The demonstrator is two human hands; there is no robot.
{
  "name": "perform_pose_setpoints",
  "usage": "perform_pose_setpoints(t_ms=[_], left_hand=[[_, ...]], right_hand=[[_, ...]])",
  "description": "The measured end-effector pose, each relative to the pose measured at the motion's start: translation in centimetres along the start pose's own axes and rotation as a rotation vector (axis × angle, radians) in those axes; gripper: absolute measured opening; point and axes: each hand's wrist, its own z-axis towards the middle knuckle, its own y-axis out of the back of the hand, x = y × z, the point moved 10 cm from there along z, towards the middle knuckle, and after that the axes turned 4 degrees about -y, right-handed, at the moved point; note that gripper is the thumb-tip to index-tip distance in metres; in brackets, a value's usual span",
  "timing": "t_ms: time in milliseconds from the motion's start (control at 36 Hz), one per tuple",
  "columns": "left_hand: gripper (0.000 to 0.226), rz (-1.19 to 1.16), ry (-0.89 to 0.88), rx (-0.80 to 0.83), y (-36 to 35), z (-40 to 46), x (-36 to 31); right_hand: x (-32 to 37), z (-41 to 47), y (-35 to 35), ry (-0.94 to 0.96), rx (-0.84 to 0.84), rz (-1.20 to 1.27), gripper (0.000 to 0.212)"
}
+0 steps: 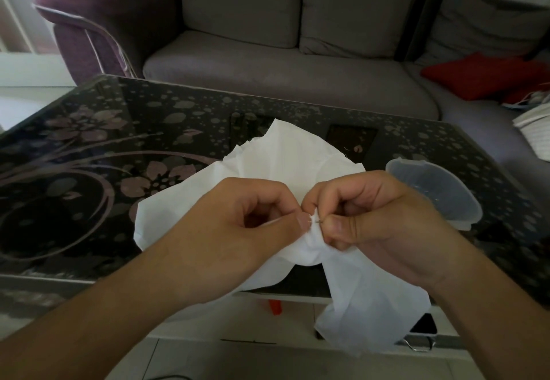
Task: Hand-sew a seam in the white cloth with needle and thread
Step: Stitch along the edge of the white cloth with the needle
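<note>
Both hands pinched the cloth (276,156) between them; the right hand (372,216) pinched the needle (318,221), pointing toward the left hand (238,219).

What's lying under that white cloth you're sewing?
The white cloth lies partly on the dark flowered glass table, its lower end hanging past the near edge. Whatever the table holds directly beneath the cloth is covered.
</note>
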Motion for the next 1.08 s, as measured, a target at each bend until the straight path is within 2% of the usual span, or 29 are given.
perform_pose_setpoints(t_ms=[222, 333, 472, 639, 1083], left_hand=[[0.016, -0.088, 0.016, 0.014, 0.0, -0.1, 0.2], [0.017, -0.178, 0.028, 0.011, -0.1, -0.2, 0.2], [0.018, -0.152, 0.028, -0.026, 0.4, -0.2, 0.3], [0.015, -0.117, 0.05, -0.05, 0.7, -0.2, 0.5], [0.013, -0.198, 0.055, -0.023, 0.3, 0.0, 0.3]], right_hand=[[0.0, 0.0, 0.2, 0.02, -0.061, -0.101, 0.015], [-0.2, -0.3, 0.8, -0.009, -0.105, -0.177, 0.004], [0.0, -0.7, 1.6, -0.052, -0.138, -0.214, 0.009], [0.9, -1.0, 2.3, -0.044, -0.239, -0.375, 0.031], [1.5, -1.0, 2.3, 0.023, -0.236, -0.307, 0.033]])
